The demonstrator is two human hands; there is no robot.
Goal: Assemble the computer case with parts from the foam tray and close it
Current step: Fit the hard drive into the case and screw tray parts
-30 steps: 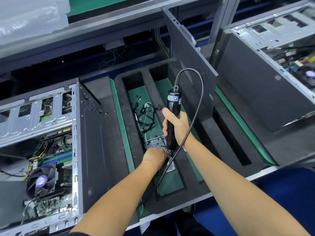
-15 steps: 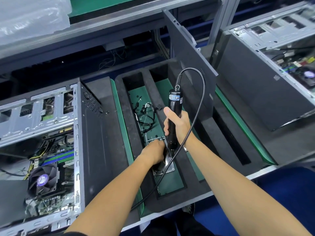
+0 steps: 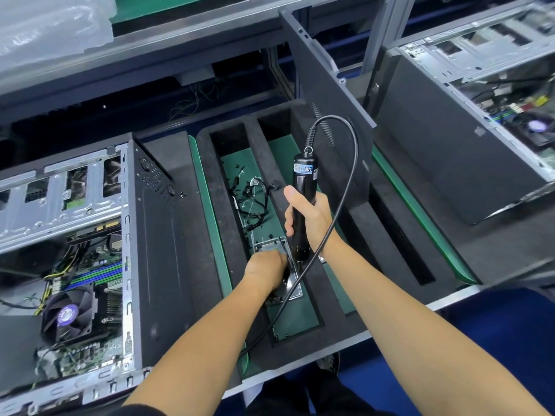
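Leftmost, one open computer case (image 3: 75,265) lies on its side on the table (image 3: 420,313), fan and circuit board exposed, its dark wall just beside the foam tray (image 3: 216,235).

Item: foam tray, black, with long slots running away from the person over a green liner. The left slot holds a bundle of black wires (image 3: 253,199) at its far end and a flat metal plate (image 3: 271,247) nearer the person.

Item: left hand (image 3: 265,270), reached down into that slot, knuckles up, fingers curled onto the plate's near half. Whether it pinches a small part or only steadies the plate cannot be told.

Item: right hand (image 3: 309,217), wrapped round a black electric screwdriver (image 3: 301,205) held nearly upright, cord (image 3: 351,175) looping from the top and down past the forearm. The tip is hidden beside the left hand, at the plate's right edge.

Key relation: the plate's long axis runs along the slot; it lies directly under the left hand, which is the nearer, and just below and left of the right hand.

Item: dark side panel (image 3: 330,94), standing tilted at the tray's far right. A second open case (image 3: 480,100) lies beyond.

Change: compared with a second ago, the left hand has moved slightly farther up the plate, closer to the screwdriver; the right hand's grip looks much the same.
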